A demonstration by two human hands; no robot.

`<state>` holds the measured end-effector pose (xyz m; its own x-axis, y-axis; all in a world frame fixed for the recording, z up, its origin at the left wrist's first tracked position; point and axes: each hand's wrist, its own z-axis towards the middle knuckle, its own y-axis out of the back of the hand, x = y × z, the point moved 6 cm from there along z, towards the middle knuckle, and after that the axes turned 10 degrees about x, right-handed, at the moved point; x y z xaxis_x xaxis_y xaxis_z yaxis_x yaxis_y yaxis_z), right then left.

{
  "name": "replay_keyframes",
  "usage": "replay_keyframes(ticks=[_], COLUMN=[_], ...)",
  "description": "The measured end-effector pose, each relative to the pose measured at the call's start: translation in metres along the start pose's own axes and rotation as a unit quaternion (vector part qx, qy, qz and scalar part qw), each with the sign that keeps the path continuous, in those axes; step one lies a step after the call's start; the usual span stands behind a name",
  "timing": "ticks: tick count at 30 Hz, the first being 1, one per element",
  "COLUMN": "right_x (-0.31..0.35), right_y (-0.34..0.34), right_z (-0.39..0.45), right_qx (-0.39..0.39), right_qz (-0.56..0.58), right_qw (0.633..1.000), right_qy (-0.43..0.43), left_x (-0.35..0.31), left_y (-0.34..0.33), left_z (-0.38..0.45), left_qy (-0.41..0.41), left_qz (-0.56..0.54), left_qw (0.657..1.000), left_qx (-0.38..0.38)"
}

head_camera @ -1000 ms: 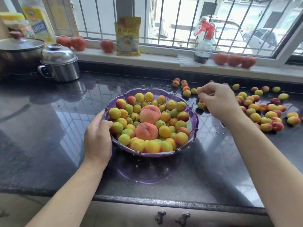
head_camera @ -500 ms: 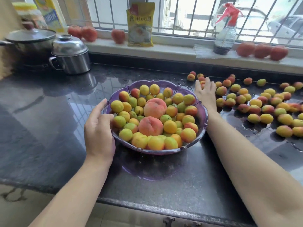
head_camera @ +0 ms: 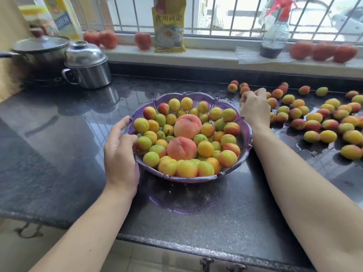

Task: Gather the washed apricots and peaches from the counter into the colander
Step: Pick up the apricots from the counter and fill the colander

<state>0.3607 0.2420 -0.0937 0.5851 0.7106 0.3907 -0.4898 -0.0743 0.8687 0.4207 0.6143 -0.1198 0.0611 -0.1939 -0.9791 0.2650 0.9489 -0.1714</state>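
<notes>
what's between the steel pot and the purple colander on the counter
Nothing: in the head view, only bare wet black counter lies between the steel pot and the purple colander.

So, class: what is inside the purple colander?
The colander holds two peaches on a heap of apricots. The fruit covers its floor and any lower layers.

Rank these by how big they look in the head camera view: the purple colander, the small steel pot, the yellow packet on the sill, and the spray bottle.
1. purple colander, nearest the camera
2. and 3. small steel pot and yellow packet: too close to rank
4. spray bottle
</notes>
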Motion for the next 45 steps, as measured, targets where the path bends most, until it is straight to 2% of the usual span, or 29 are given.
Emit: replay_keyframes(ticks=[3,5,8,10,13,15,17,19,22,27,33,45], right_x=[0.013,0.024,0.047,0.075,0.120,0.142,0.159,0.169,0.179,0.189,0.190,0.187], right_y=[0.022,0.034,0.051,0.072,0.090,0.085,0.072,0.057,0.038,0.021,0.019,0.019], right_z=[-0.002,0.002,-0.004,-0.021,-0.056,-0.075,-0.087,-0.094,-0.100,-0.102,-0.108,-0.103], right_qx=[-0.038,-0.009,0.119,0.195,0.320,0.362,0.355,0.345,0.362,0.330,0.364,0.392], right_qz=[0.127,0.201,0.381,0.401,0.371,0.280,0.173,0.114,0.094,-0.034,-0.054,-0.033], right_qw=[0.990,0.978,0.916,0.890,0.850,0.858,0.878,0.885,0.877,0.871,0.850,0.853], right_qy=[0.048,0.055,0.042,0.093,0.193,0.233,0.271,0.292,0.303,0.362,0.376,0.342], left_x=[0.000,0.000,0.000,-0.001,-0.002,-0.002,-0.002,-0.002,-0.005,-0.007,-0.010,-0.008], left_y=[0.000,0.000,0.001,0.000,0.000,0.000,-0.001,-0.001,-0.002,0.000,-0.001,0.000], left_z=[-0.001,-0.002,-0.003,-0.004,-0.004,-0.004,-0.005,-0.005,-0.005,-0.005,-0.007,-0.006], left_qy=[0.001,0.000,0.002,0.010,0.023,0.026,0.029,0.033,0.032,0.031,0.033,0.033], left_qz=[0.005,0.014,0.022,0.023,0.019,0.023,0.025,0.024,0.030,0.059,0.068,0.059], left_qw=[1.000,1.000,1.000,1.000,1.000,0.999,0.999,0.999,0.999,0.998,0.997,0.998], left_qx=[0.003,0.002,0.000,0.003,0.008,0.008,0.004,0.001,-0.002,-0.006,-0.001,0.007])
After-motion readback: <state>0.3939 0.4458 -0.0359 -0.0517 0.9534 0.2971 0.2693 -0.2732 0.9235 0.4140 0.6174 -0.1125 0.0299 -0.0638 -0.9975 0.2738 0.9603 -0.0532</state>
